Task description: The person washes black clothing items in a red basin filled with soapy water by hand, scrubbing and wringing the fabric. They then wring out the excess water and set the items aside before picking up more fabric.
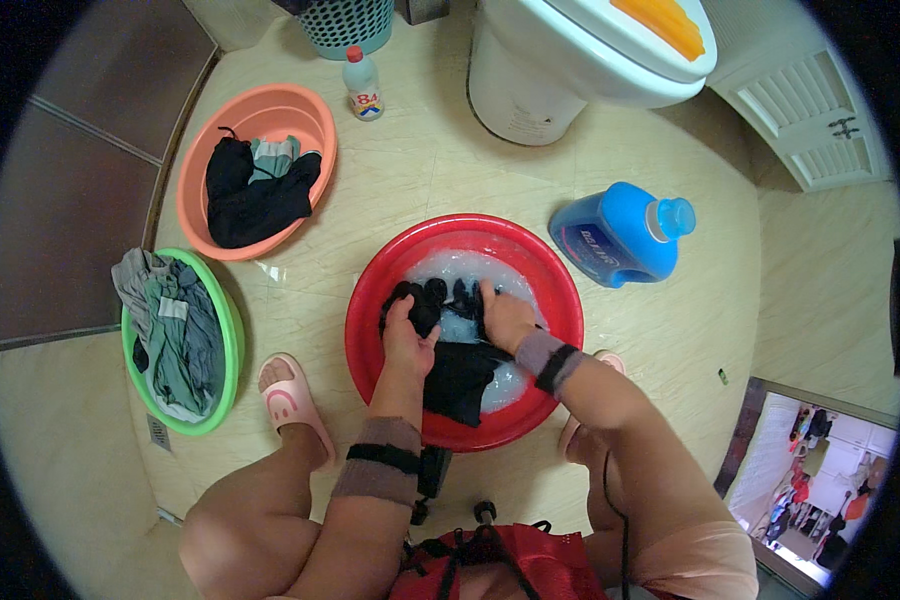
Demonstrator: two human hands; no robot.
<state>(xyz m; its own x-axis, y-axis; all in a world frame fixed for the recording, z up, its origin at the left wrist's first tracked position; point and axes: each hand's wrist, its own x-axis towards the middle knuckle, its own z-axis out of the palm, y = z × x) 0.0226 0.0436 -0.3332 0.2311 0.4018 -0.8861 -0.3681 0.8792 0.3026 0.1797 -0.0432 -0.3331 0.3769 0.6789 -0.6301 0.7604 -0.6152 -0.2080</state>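
Observation:
A red plastic basin [365,350] of soapy, foamy water stands on the floor between my feet. In it lies a wet black garment [460,382], partly bunched up and partly spread over the near side. My left hand [408,338] is closed on a bunched part of the black cloth at the basin's left. To the right, my right hand [508,318] grips another dark part of the cloth, its fingertips partly hidden in the suds. Grey bands with black straps circle both forearms.
At left stand an orange basin [192,215] with black and grey-green clothes and a green basin [232,350] of grey-green clothes. A blue detergent jug [615,235] is at right. Farther back are a small red-capped bottle [363,85], a toilet [530,70] and a grey-green basket [345,28].

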